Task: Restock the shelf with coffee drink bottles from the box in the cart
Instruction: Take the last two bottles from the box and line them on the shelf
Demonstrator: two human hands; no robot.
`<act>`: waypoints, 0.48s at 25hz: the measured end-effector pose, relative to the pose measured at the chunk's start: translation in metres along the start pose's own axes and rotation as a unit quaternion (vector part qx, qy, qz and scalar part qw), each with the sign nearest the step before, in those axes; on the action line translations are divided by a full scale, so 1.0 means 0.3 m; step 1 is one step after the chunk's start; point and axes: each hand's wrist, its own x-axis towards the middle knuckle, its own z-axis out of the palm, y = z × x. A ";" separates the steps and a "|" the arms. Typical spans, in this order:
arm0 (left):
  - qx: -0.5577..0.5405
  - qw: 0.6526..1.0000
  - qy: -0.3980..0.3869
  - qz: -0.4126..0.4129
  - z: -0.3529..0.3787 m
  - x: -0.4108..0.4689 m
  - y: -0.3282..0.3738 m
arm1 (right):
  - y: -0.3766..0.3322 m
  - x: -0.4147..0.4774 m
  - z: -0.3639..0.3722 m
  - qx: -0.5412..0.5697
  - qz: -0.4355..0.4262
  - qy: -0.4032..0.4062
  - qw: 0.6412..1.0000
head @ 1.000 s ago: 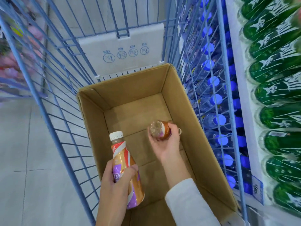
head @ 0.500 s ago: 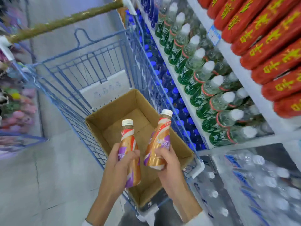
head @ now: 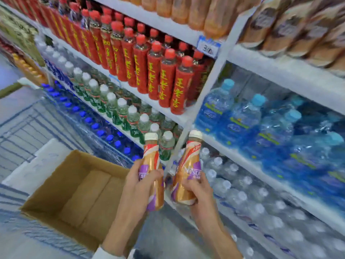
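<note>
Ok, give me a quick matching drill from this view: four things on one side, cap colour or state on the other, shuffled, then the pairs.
Things:
1. Coffee bottle in the left hand
2. Red-label bottles
3. Large water bottles
4. Cardboard box

Colour or state:
A. Light blue caps
B. Open, no bottles visible inside
C. White cap, held upright
D. Red caps

Pairs: 1-C, 2-D, 3-A, 4-B

The left hand and right hand each hold one coffee bottle; the second has the same white cap.
</note>
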 end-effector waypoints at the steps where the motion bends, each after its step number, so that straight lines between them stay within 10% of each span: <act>1: 0.003 1.000 -0.015 0.003 0.082 -0.018 0.002 | -0.037 -0.033 -0.076 0.005 -0.010 0.012 1.000; 12: 0.029 0.980 -0.188 0.053 1.013 -0.381 0.062 | -0.399 -0.377 -0.884 0.048 -0.147 0.139 0.978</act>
